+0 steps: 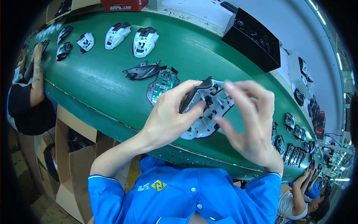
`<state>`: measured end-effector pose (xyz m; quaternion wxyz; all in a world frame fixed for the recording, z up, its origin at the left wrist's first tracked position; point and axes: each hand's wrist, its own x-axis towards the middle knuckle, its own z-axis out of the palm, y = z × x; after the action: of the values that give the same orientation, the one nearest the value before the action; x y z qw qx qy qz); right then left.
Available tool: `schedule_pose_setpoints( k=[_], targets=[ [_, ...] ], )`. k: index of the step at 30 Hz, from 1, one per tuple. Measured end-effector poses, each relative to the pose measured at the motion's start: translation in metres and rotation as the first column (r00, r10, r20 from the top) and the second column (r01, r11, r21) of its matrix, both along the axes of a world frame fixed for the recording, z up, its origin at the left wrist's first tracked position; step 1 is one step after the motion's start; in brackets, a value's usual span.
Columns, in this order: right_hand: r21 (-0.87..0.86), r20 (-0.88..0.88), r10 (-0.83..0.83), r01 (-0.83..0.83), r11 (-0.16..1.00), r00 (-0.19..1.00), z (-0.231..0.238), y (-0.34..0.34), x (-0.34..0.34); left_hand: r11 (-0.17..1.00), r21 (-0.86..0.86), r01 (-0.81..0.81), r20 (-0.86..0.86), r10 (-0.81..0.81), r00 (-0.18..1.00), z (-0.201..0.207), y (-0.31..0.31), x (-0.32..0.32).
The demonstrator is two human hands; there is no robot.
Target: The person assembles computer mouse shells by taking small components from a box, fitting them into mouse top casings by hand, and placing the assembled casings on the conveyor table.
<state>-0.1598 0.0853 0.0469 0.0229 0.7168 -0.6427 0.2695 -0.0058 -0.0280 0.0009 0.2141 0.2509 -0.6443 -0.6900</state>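
Note:
My left hand (169, 114) is closed round a white and black computer mouse shell (203, 121), the thumb pressing inside it. The shell's hollow inside faces up, showing small black parts and posts. At its right edge is my right hand (251, 119), thumb and forefinger apart; the fingertips are slightly blurred, and I cannot tell whether they touch the shell. Just left of my left hand, a mouse base with a green circuit board (164, 84) lies on the green work surface (97, 78). Beside that board rests a dark, pointed plastic shell piece (141, 71).
Several white and black mouse shells (145, 42) stand at the far left. A black box of small dark parts (253, 39) sits at the back right. Several circuit boards (294, 153) line the right side. Co-workers sit at both sides; an open cardboard box (76, 160) is below left.

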Motion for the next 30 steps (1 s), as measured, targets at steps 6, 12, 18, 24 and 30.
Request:
schedule_pose_setpoints(
  k=[6,12,18,24,30],
  targets=[
    [0.080,0.364,-0.074,0.048,0.996,0.928,-0.014,-0.011,0.004,0.999,-0.030,-0.031,-0.037,0.030,0.999,0.002,0.004,-0.002],
    [0.043,0.444,-0.066,0.053,0.998,0.894,-0.015,-0.016,0.009,0.984,-0.152,-0.096,-0.035,0.092,0.995,0.000,0.003,-0.002],
    [0.201,0.613,-0.097,-0.037,0.979,0.784,-0.010,-0.014,0.005,0.902,-0.398,-0.169,-0.109,0.136,0.985,-0.001,0.003,-0.003],
    [0.047,0.543,-0.074,0.058,0.997,0.836,-0.022,-0.015,0.013,0.929,-0.321,-0.185,-0.099,0.161,0.982,0.002,0.001,-0.001],
    [-0.047,0.502,-0.134,0.182,0.982,0.854,-0.040,-0.010,0.032,0.961,-0.185,-0.205,-0.192,0.169,0.967,-0.001,0.005,-0.005]
  ],
)
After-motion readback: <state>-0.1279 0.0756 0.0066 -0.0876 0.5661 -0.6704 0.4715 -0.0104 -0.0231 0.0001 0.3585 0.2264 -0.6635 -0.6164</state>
